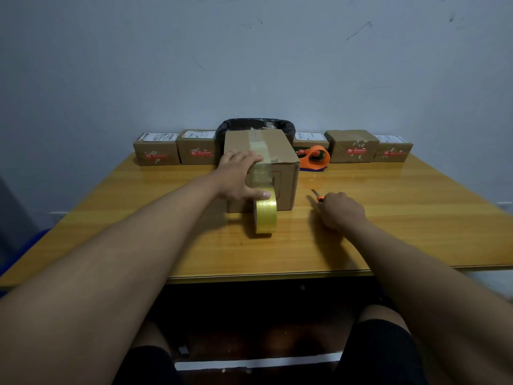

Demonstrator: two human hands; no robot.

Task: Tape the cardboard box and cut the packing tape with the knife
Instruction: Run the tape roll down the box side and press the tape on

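Note:
A brown cardboard box [280, 154] stands in the middle of the wooden table [402, 212], with a strip of clear tape running over its top and down its near face. The yellowish packing tape roll [266, 215] hangs on that strip, upright against the box's front. My left hand [240, 173] lies over the box's near top edge, fingers on the tape, thumb touching the roll. My right hand [342, 210] rests on the table to the right of the box, closed around an orange utility knife [317, 195] whose blade points away to the upper left.
Several small sealed parcels [156, 152] line the table's far edge. An orange tape dispenser [316, 158] sits behind the box on the right. A black-lined bin [255, 125] stands behind the box. The table's front edge is close to my knees.

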